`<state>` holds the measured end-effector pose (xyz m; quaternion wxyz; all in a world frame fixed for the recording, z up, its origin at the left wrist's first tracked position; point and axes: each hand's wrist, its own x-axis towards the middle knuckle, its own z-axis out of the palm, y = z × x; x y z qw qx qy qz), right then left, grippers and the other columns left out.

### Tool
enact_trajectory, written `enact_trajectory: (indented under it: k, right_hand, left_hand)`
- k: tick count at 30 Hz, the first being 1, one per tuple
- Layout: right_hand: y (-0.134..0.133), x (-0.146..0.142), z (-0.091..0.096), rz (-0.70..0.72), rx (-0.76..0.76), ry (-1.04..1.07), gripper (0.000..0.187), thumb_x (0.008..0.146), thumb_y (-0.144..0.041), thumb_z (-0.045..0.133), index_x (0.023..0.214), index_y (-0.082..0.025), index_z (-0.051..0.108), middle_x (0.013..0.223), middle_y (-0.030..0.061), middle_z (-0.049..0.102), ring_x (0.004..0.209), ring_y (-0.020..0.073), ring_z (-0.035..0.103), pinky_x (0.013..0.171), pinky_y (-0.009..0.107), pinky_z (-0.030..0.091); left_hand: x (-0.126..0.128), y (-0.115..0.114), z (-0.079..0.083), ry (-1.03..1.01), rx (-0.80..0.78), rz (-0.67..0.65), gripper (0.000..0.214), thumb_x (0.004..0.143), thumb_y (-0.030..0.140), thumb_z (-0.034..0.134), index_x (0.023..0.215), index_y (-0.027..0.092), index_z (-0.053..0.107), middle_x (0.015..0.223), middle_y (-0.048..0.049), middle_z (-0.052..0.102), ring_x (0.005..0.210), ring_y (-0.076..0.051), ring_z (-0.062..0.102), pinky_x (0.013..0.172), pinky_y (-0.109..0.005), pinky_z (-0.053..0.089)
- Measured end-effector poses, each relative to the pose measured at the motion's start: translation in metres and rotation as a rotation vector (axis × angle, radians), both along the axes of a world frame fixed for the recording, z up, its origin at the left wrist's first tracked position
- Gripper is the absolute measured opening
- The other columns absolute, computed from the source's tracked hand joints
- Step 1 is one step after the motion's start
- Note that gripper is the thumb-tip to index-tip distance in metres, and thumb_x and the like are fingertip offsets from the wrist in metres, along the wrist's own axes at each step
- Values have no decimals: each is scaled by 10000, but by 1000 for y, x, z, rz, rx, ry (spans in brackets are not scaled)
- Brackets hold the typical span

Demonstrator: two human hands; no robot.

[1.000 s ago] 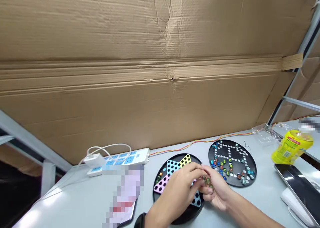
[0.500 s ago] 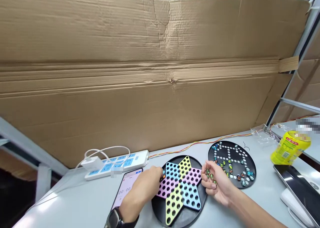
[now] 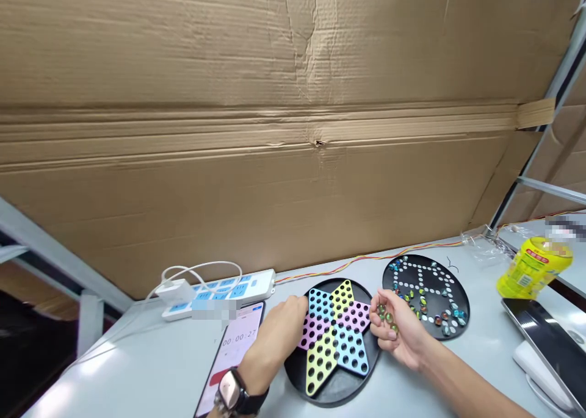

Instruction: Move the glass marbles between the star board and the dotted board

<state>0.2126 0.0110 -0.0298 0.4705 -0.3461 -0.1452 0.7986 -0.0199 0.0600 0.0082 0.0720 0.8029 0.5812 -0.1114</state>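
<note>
Loosely, the right hand lies palm up. Its grip is cupped around a small heap of glass marbles, with the fingers curled inward so that the marbles sit in the hollow of the palm. This hand is just beside the right edge of the star board, a round black tray bearing a six-pointed star. The star's blue, yellow and pink points are full of empty holes.

The left hand lies knuckles up at the board's left side, with its fingertips bent down near a pink point by the rim. Its grip is folded together, and whether anything is pinched beneath it cannot be told. A wristwatch sits on that wrist.

Just behind the right hand lies a second round black board, marked with white dots and strewn with more marbles. Left of the left hand a phone lies face up, showing timer digits. Behind it is a white power strip with a charger plugged in and its cord looped. A striped cable runs along the back of the desk. Far right stands a yellow bottle, with a dark tablet in front of it. A creased cardboard sheet walls the desk's far side.
</note>
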Motion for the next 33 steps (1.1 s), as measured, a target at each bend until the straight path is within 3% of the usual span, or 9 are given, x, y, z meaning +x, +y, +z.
enact_trajectory:
  k: [7, 11, 20, 25, 28, 30, 33]
  right_hand:
    - [-1, -1, 5, -11, -19, -14, 322, 839, -443, 623, 702, -172, 516, 539, -62, 479, 359, 6, 218, 377, 153, 45]
    - [0, 0, 4, -14, -12, -7, 338, 845, -457, 623, 697, -172, 518, 540, -59, 484, 356, 5, 219, 375, 153, 44]
    - [4, 2, -4, -7, -10, 59, 395, 944, -484, 477, 726, -166, 561, 538, -31, 526, 321, 18, 264, 349, 153, 59]
    - [6, 4, -7, -20, -55, 75, 432, 981, -473, 403, 757, -152, 585, 595, 27, 609, 335, 44, 374, 329, 148, 88]
    - [7, 5, -8, 13, -60, 90, 453, 985, -485, 400, 747, -146, 585, 600, 39, 621, 329, 38, 355, 325, 142, 95]
    - [7, 5, -8, 38, -60, 94, 468, 993, -483, 382, 744, -144, 587, 590, 41, 620, 327, 37, 351, 323, 135, 97]
    - [6, 3, -6, 75, -69, 89, 501, 1017, -467, 320, 746, -144, 592, 586, 45, 621, 323, 40, 371, 316, 127, 100]
  left_hand:
    - [4, 9, 0, 14, 52, 73, 294, 884, 60, 373, 849, 150, 650, 757, -101, 668, 729, -237, 677, 627, -307, 427]
    - [0, 12, -1, -1, 42, 55, 288, 845, 43, 395, 818, 167, 653, 761, -94, 677, 718, -230, 674, 601, -299, 397]
    - [1, 17, 1, 9, 54, 48, 263, 770, 18, 438, 755, 178, 646, 756, -95, 690, 761, -255, 692, 613, -298, 399]
    - [3, 15, 5, 9, 76, 47, 216, 810, 69, 488, 722, 181, 650, 784, -102, 714, 809, -274, 704, 680, -311, 446]
    - [3, 13, 13, 17, 95, 57, 232, 858, 92, 476, 754, 164, 671, 808, -129, 723, 839, -301, 708, 715, -342, 468]
    - [5, 11, 21, -41, 133, 60, 230, 900, 141, 482, 800, 159, 688, 846, -135, 733, 861, -301, 708, 741, -353, 483]
    - [18, -1, 28, -363, 226, -5, 199, 943, 247, 519, 958, 188, 709, 956, -92, 749, 859, -241, 705, 787, -332, 509]
